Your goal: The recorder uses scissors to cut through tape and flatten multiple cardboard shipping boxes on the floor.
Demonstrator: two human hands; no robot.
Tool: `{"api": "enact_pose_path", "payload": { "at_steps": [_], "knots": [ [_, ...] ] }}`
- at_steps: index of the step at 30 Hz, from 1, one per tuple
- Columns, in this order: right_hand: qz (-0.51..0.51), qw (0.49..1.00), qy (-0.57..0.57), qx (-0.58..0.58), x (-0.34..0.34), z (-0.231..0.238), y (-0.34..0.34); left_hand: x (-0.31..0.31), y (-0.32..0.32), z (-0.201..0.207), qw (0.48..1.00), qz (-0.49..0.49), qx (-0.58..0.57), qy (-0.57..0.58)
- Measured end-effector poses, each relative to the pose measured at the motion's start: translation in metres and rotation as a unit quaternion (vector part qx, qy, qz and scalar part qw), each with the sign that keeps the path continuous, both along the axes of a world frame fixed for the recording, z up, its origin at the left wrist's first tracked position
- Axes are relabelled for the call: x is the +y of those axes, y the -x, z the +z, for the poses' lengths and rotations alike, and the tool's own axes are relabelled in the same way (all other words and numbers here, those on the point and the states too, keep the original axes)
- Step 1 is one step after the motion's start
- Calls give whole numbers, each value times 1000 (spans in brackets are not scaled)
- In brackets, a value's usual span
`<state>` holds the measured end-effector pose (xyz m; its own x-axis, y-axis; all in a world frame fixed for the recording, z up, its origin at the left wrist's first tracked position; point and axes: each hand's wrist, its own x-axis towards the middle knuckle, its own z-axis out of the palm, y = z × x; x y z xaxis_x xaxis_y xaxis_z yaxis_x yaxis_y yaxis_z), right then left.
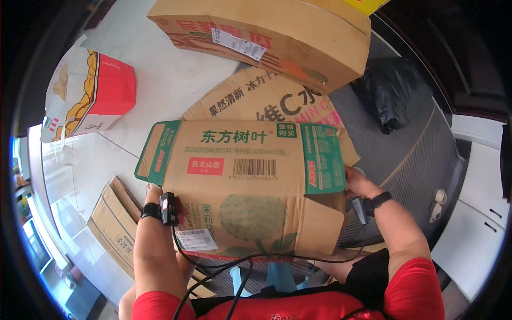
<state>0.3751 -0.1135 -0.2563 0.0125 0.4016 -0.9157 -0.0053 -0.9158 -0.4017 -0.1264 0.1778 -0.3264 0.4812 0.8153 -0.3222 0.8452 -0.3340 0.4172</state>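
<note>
A brown cardboard box with green ends lies in front of me, close to my lap, looking partly flattened. Its printed face carries a barcode, a red label and a pale flower picture, with a white sticker at the lower left. My left hand grips its left edge just below the green flap; most of those fingers are hidden by the cardboard. At the right edge, below the other green panel, my right hand is closed on the box, its fingertips partly out of sight. Both wrists wear dark straps with small devices, joined to a black cable.
Another flattened carton lies beneath the box's far side. Beyond stands a large brown carton. A red-and-white paper bucket sits at left, folded cardboard at lower left, a black plastic bag at right, white cabinets farther right.
</note>
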Motion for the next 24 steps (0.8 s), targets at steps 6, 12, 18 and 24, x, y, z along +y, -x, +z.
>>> {"api": "enact_pose_path", "payload": {
  "at_steps": [6,12,18,24],
  "knots": [
    [41,996,20,-76,-5,-13,10,16,71,12,914,264,-148,269],
    [-82,996,22,11,9,-5,8,-31,161,-41,992,71,56,89],
    [-219,966,-111,-83,67,-19,-11,0,135,-5,885,449,-124,9],
    [-222,965,-95,-100,81,-21,-10,23,-44,119,902,271,-237,-240]
  ]
}}
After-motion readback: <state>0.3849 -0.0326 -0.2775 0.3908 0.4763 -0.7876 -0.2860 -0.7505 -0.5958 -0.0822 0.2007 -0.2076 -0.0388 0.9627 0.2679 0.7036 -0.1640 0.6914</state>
